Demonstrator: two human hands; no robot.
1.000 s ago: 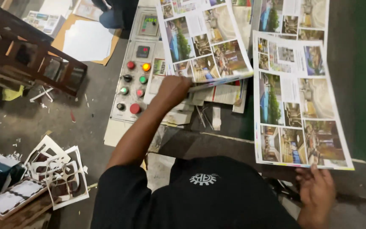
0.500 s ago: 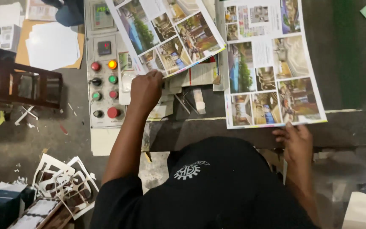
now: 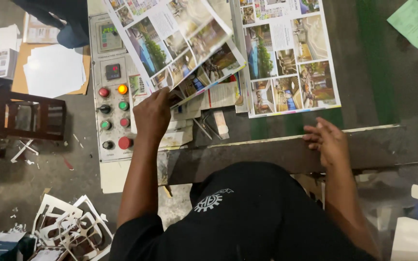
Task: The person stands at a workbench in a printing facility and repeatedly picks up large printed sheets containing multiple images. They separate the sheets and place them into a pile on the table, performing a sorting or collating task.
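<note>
Holding the picture sheets (image 3: 180,53) in our left hand (image 3: 152,115), we have let go of the flat sheet (image 3: 291,63); our right hand (image 3: 327,141) now rests open on the tabletop (image 3: 373,140).

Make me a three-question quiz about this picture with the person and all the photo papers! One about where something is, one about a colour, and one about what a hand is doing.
1. Where is the panel of buttons?
A. left of the tilted stack of printed sheets
B. right of the flat sheet
C. on the floor by the scraps

2. What colour is the biggest bottom button?
A. blue
B. red
C. white

3. What is the left hand doing?
A. hanging free in the air
B. pressing a button
C. gripping the stack's lower edge

Answers: 1 A, the panel lies just left of the stack. 2 B, it shows red. 3 C, the fingers close on the stack's edge, while the right hand rests open near the metal bar.
</note>
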